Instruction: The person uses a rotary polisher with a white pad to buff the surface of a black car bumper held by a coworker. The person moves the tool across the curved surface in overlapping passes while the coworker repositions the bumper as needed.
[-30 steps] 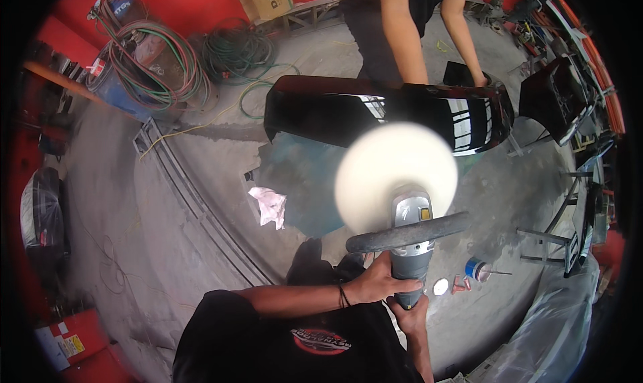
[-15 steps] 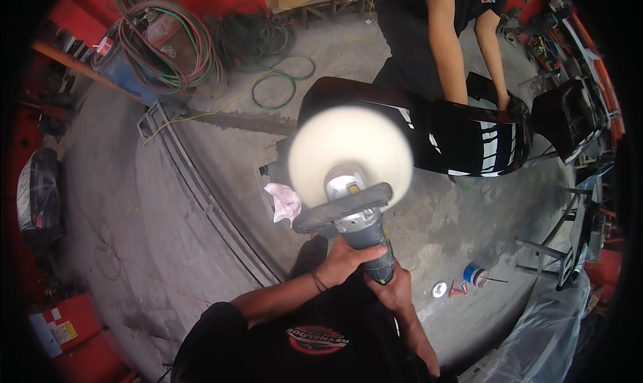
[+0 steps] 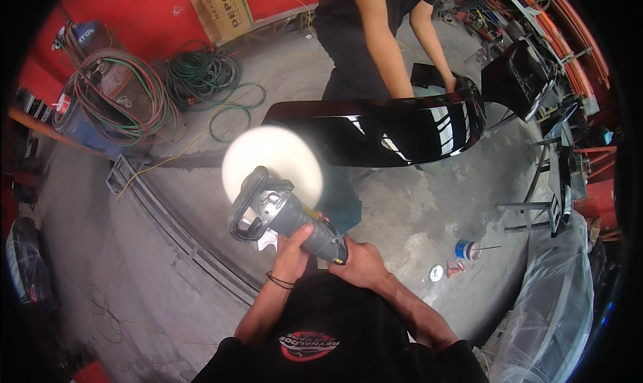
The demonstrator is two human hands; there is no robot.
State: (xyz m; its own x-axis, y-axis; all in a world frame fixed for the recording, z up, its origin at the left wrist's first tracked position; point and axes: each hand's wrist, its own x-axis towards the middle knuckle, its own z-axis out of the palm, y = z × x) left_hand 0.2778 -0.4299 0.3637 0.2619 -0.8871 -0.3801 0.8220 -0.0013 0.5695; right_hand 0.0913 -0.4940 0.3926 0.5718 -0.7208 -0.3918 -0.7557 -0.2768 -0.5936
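Note:
A grey polisher (image 3: 284,212) with a round white polishing pad (image 3: 273,157) is in both my hands, tilted up and to the left. My left hand (image 3: 293,250) wraps round its body behind the loop handle (image 3: 242,212). My right hand (image 3: 360,264) grips the rear end. The pad looks smooth and blurred, and its left-front part is hidden by the tool. Just beyond it lies a glossy black curved car panel, like a bumper (image 3: 415,138). A co-worker's arms (image 3: 383,45) reach down to its far side; those hands are partly hidden behind it.
Coiled hoses (image 3: 201,75) lie by gas cylinders (image 3: 110,75) at the far left. A metal rail (image 3: 181,239) crosses the floor. At right are a blue can (image 3: 467,250), a white lid (image 3: 436,272), a metal stand (image 3: 536,205) and plastic sheeting (image 3: 556,296). A pale cloth (image 3: 266,240) lies beneath the polisher.
The view has shifted, so the surroundings sit further left. The polisher has swung leftward and tilted, its pad now left of the panel's near edge. Both my hands have kept hold of it.

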